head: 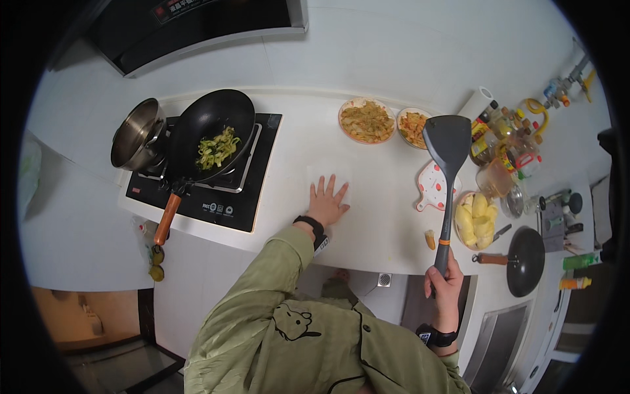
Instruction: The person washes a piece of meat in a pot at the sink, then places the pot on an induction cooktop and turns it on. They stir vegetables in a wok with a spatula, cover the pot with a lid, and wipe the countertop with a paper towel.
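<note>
My left hand lies palm down with its fingers spread on the white countertop. My right hand grips the grey handle of a spatula, its broad dark blade pointing up and away from me. Left of my left hand, a black wok with a wooden handle sits tilted on the gas stove. Chopped green vegetables lie inside the wok. Beyond my hands are a plate of cooked food and a smaller bowl of food, partly behind the spatula blade.
A steel pot stands left of the wok. At right are a strawberry-patterned board or trivet, a plate of yellow fruit pieces, a small frying pan, a knife and several bottles. A range hood hangs above the stove.
</note>
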A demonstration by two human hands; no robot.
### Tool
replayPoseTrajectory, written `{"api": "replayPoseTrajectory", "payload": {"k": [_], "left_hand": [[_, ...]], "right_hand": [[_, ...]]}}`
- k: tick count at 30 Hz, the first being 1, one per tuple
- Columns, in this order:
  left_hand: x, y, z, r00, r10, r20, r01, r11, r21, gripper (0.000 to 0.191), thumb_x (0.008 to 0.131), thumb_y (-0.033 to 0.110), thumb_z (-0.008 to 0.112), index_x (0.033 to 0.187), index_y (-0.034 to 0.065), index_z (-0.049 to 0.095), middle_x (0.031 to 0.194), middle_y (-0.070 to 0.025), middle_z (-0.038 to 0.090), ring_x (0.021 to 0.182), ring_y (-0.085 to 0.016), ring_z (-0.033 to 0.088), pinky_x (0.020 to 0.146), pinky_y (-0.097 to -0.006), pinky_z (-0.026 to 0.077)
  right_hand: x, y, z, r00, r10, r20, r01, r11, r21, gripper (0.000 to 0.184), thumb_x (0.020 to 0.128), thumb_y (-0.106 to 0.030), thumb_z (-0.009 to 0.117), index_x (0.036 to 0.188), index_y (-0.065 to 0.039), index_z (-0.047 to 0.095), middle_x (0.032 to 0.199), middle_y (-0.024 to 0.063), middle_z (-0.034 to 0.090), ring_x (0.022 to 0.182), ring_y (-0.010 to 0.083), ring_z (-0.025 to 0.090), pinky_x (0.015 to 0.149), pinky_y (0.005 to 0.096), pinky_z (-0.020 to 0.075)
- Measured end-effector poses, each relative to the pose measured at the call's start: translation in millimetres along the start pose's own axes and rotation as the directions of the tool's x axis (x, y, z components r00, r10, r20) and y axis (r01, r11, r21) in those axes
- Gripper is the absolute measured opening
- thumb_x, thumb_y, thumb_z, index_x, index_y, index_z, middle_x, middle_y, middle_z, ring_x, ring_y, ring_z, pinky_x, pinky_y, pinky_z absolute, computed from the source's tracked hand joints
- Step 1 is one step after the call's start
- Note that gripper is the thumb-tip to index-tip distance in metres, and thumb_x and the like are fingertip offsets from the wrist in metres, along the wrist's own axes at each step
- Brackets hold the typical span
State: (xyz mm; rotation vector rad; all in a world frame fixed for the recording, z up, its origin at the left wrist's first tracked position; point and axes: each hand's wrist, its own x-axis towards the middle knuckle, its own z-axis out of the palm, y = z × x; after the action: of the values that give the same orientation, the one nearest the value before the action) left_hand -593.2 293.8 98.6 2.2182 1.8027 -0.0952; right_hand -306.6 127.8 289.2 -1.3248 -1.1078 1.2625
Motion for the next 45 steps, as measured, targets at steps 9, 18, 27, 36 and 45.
{"api": "replayPoseTrajectory", "payload": {"k": [9,18,27,36,45], "left_hand": [[26,-56,-18,0.945,-0.327,0.014,0.327,0.941,-0.088,0.075,0.087,0.063,0.041,0.149,0.0326,0.013,0.157,-0.0076,-0.002,0.143,-0.037,-0.002,0.113,-0.0526,0.001],[36,-69,-37,0.911,-0.410,0.041,0.411,0.912,-0.008,0.078,0.086,0.065,0.043,0.149,0.0336,0.011,0.157,-0.0088,0.000,0.142,-0.040,-0.001,0.113,-0.0541,0.004],[99,-73,-44,0.777,-0.630,-0.020,0.624,0.773,-0.115,0.063,0.092,0.056,0.039,0.147,0.0398,0.013,0.156,-0.0145,0.000,0.139,-0.048,-0.001,0.105,-0.0695,0.007],[134,-50,-55,0.825,-0.565,-0.007,0.562,0.821,-0.105,0.061,0.091,0.057,0.036,0.146,0.0416,0.015,0.156,-0.0126,-0.002,0.139,-0.048,-0.004,0.098,-0.0771,0.006],[80,12,-14,0.978,-0.208,-0.027,0.210,0.975,0.076,0.063,0.092,0.050,0.038,0.148,0.0379,0.011,0.156,-0.0136,0.002,0.138,-0.050,0.002,0.098,-0.0769,0.009]], "right_hand": [[39,7,-14,0.994,0.042,0.097,-0.042,0.999,-0.005,0.058,0.084,0.006,0.051,0.140,0.001,0.036,0.057,0.0007,0.049,0.039,0.0074,0.042,0.039,0.0202,0.0348],[36,14,-28,0.988,0.080,0.135,-0.078,0.997,-0.020,0.060,0.082,0.010,0.049,0.140,0.000,0.036,0.059,-0.0001,0.048,0.040,0.0068,0.042,0.040,0.0200,0.0348],[35,31,-58,0.993,0.116,0.030,-0.116,0.993,-0.029,0.059,0.083,0.011,0.050,0.139,0.001,0.037,0.059,-0.0012,0.046,0.041,0.0063,0.042,0.040,0.0205,0.0349],[29,43,-76,0.986,0.166,-0.017,-0.165,0.986,0.018,0.060,0.083,0.010,0.049,0.140,0.001,0.035,0.059,-0.0005,0.047,0.041,0.0063,0.043,0.040,0.0202,0.0359],[31,39,-60,0.991,0.130,0.034,-0.131,0.990,0.047,0.061,0.084,0.010,0.051,0.141,0.000,0.035,0.061,-0.0017,0.047,0.042,0.0056,0.043,0.040,0.0201,0.0343]]}}
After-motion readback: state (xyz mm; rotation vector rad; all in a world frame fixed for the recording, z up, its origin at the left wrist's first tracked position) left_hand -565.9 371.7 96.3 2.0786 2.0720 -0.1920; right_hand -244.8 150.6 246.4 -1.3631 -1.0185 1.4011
